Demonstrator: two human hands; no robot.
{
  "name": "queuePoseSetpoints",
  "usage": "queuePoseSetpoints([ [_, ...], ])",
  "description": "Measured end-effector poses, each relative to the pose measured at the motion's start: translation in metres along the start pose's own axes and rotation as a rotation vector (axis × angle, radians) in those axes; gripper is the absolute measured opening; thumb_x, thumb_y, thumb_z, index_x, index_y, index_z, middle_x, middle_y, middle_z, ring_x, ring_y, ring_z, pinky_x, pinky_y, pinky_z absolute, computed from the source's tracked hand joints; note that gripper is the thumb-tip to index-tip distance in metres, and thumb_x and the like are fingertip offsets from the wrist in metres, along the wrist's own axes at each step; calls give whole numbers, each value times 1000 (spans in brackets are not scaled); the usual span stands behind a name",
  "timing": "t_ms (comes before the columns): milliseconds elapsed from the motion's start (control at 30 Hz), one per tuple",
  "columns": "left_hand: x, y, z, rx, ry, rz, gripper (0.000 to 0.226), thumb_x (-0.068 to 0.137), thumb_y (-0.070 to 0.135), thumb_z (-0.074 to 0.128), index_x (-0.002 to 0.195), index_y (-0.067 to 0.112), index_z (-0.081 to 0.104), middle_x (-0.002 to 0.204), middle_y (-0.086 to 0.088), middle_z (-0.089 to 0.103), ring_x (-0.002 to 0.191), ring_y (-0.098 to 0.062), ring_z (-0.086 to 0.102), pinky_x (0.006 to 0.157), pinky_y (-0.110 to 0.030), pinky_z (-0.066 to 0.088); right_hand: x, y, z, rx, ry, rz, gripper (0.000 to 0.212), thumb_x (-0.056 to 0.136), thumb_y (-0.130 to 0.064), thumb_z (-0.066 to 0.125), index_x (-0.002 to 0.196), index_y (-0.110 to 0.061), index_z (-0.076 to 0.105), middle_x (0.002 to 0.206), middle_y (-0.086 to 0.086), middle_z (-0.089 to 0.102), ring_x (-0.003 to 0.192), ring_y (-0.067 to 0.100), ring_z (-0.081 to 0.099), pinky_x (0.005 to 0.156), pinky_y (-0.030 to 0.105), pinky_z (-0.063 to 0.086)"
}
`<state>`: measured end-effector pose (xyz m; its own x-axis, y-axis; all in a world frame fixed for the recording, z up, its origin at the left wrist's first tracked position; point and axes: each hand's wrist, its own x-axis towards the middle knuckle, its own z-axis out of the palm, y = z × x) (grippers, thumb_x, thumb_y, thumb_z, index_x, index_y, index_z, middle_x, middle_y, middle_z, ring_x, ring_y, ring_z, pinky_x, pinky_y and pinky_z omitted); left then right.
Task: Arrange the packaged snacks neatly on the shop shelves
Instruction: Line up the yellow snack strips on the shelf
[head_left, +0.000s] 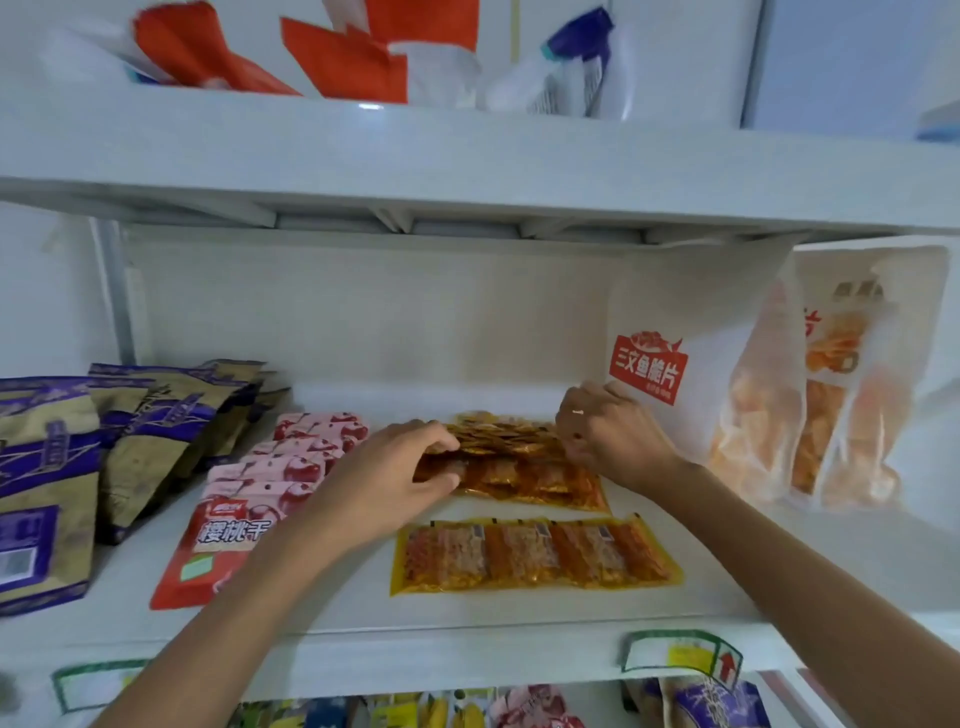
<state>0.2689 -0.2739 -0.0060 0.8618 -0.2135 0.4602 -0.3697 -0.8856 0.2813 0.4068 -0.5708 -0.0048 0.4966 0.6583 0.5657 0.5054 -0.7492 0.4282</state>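
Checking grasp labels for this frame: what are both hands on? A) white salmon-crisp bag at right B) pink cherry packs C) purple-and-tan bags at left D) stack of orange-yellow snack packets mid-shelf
D: the left hand and right hand grip opposite ends of the stack of orange-yellow packets at mid-shelf, while the pink cherry packs, the purple-and-tan bags and the white salmon-crisp bag are not held.
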Motion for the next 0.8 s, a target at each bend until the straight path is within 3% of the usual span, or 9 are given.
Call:
queuePoseSetpoints([
  [200,43,-10,-1,157,11,-102,88,89,51,75,159,31,26,157,4,47,140,-22,48,109,-45,47,50,-13,-78,276,10,109,9,87,-36,58,86,-32,51,78,-8,63,75,22,56,70,41,55],
  [267,48,-17,-1,76,19,-128,78,87,45,79,153,31,40,150,5,56,135,-21,54,108,-45,49,56,-16,-98,429,57,176,6,90,-32,63,87,-29,59,78,-9,67,72,19,62,69,38,56],
  [333,48,-23,0,-150,52,-115,41,86,34,83,123,28,67,123,5,73,112,-16,70,97,-43,56,53,-13,-114,582,104,251,5,92,-24,70,89,-24,67,79,-10,73,72,10,67,67,31,56],
  [400,43,-25,-1,-279,94,-98,13,86,26,84,92,25,72,91,5,77,84,-9,74,81,-41,60,47,-8,-123,722,143,318,7,92,-18,73,88,-22,70,74,-14,73,67,7,67,62,27,55],
  [433,40,-26,-3,-298,125,-94,12,87,24,83,85,24,72,83,5,75,78,-7,72,76,-40,59,42,-5,-125,801,146,357,7,92,-16,74,88,-20,71,72,-13,72,65,9,67,58,29,56],
  [567,27,-19,-29,-554,205,-99,12,87,16,84,87,15,72,78,-1,77,72,-16,74,65,-33,60,25,2,-124,955,193,427,8,98,-19,73,93,-13,71,80,3,74,70,19,66,65,37,55],
  [667,21,-13,-51,-714,197,-116,14,85,16,84,95,12,75,85,2,81,77,-8,76,66,-16,55,11,0,-114,902,158,437,13,104,-32,63,98,-21,63,78,6,71,62,26,65,58,39,52],
  [733,20,-14,-59,-740,160,-124,18,84,20,84,99,14,77,90,3,81,85,-8,77,79,-23,57,3,-3,-107,911,119,462,12,106,-36,59,101,-25,59,88,14,72,72,35,68,62,53,55],
  [800,18,-15,-61,-755,136,-137,24,83,27,84,103,15,78,97,2,82,94,-13,77,91,-34,55,-3,-7,-99,1067,115,519,16,104,-36,61,105,-21,58,98,11,71,83,30,72,77,57,58],
])
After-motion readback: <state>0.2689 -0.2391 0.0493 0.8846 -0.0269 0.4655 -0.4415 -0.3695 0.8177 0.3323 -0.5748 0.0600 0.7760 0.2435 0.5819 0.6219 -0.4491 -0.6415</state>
